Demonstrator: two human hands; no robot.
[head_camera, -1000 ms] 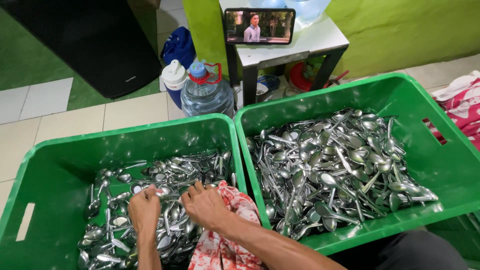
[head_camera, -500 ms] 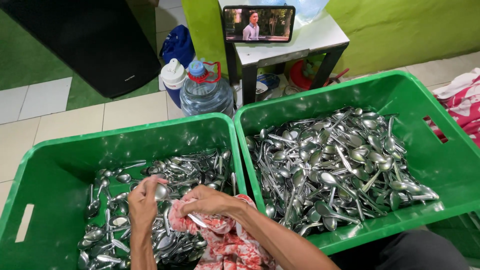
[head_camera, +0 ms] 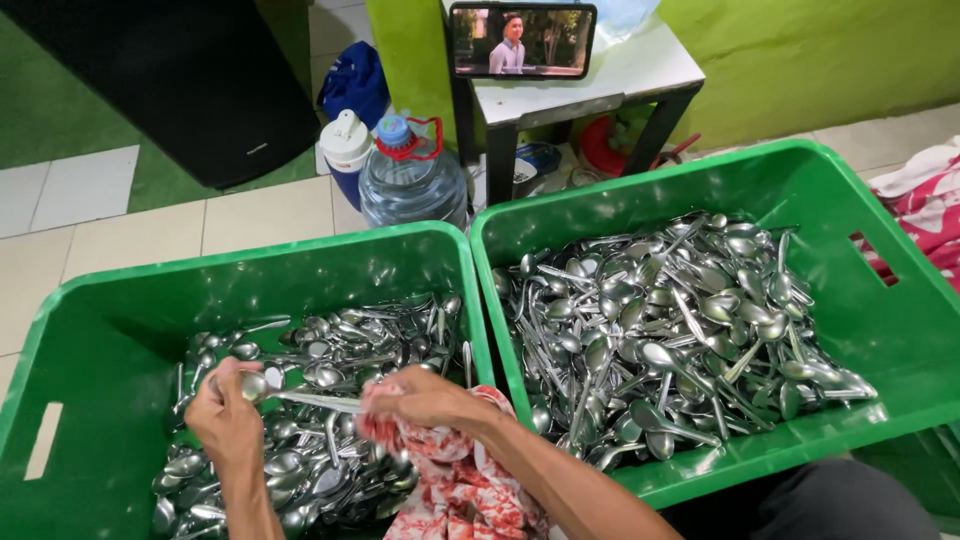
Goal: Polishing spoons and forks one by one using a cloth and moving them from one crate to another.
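Note:
Two green plastic crates stand side by side, both holding several metal spoons. Over the left crate (head_camera: 120, 310) my left hand (head_camera: 228, 418) pinches the bowl end of one metal spoon (head_camera: 300, 397). My right hand (head_camera: 425, 402) grips a red and white patterned cloth (head_camera: 455, 490) wrapped around that spoon's handle. The spoon lies level between the two hands, just above the pile of spoons (head_camera: 330, 350). The right crate (head_camera: 900, 330) is heaped fuller with spoons (head_camera: 670, 330), and neither hand is in it.
Behind the crates on the tiled floor stand a large clear water bottle (head_camera: 410, 185), a white-capped blue jug (head_camera: 347, 150) and a blue bag (head_camera: 358, 85). A small table (head_camera: 600, 85) carries a phone (head_camera: 521, 40) playing video. Red patterned fabric (head_camera: 920, 205) lies at right.
My hands lifted off the spoon pile. The cloth came up in my right hand, and one spoon is now stretched between both hands, the left hand having moved left.

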